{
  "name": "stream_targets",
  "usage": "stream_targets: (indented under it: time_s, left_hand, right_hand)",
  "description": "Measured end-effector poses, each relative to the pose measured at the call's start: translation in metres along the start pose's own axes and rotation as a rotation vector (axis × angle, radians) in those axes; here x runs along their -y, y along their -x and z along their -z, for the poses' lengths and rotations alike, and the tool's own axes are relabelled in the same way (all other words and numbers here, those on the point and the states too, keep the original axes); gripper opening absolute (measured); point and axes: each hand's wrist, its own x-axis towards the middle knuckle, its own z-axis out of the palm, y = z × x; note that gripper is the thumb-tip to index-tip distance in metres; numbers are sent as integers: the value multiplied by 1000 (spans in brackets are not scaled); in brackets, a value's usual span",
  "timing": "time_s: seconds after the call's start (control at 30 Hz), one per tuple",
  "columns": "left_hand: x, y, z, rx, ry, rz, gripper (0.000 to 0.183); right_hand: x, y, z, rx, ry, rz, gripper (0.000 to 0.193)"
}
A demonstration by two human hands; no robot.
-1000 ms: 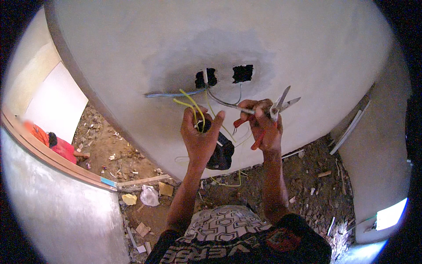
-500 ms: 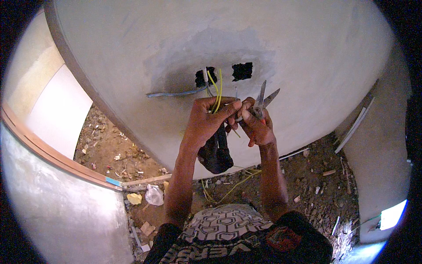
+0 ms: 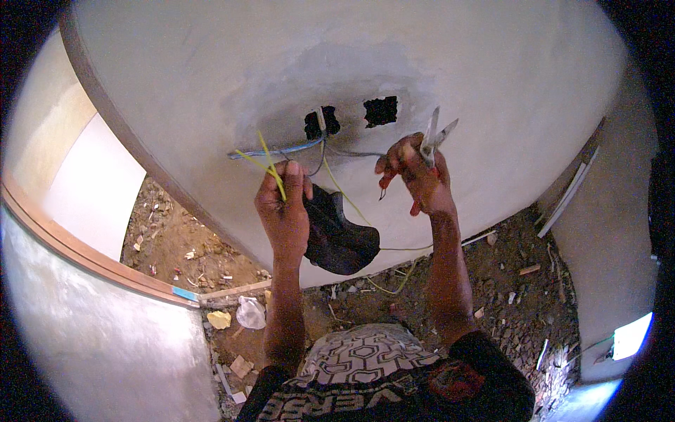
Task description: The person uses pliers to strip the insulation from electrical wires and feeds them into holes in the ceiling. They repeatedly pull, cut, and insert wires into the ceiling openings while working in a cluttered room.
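My left hand (image 3: 283,207) is closed around a yellow wire (image 3: 271,165) and a black cloth bag (image 3: 339,232) that hangs below it. My right hand (image 3: 416,177) grips pliers with red handles (image 3: 434,137), their metal jaws pointing up and apart. Blue and grey wires (image 3: 281,149) come out of the left square hole (image 3: 320,123) in the grey plastered wall (image 3: 211,70). A second square hole (image 3: 380,110) sits just to the right. The yellow wire runs down across the wall toward the ground.
Below the wall lies bare earth with rubble (image 3: 520,281), a white plastic bag (image 3: 250,312) and scraps. A wooden frame edge (image 3: 91,257) curves at the left. A pale strip (image 3: 569,200) leans in the right corner.
My hands were together at the wires half a second ago; they have since moved apart, the left going left with the yellow wire, the right staying right with the pliers.
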Motion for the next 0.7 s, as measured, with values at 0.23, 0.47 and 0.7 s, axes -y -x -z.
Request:
stream_targets:
  time_s: [0.23, 0.47, 0.7]
  left_hand:
    - [21, -11, 19, -120, 104, 22, 21]
    - [29, -27, 43, -149, 71, -3, 21]
    - [6, -9, 33, -81, -83, 67, 19]
  right_hand:
    - [-2, -19, 16, -146, 174, 51, 38]
    - [24, -23, 59, -534, 6, 85, 19]
    - [52, 49, 110, -364, 262, 30, 24]
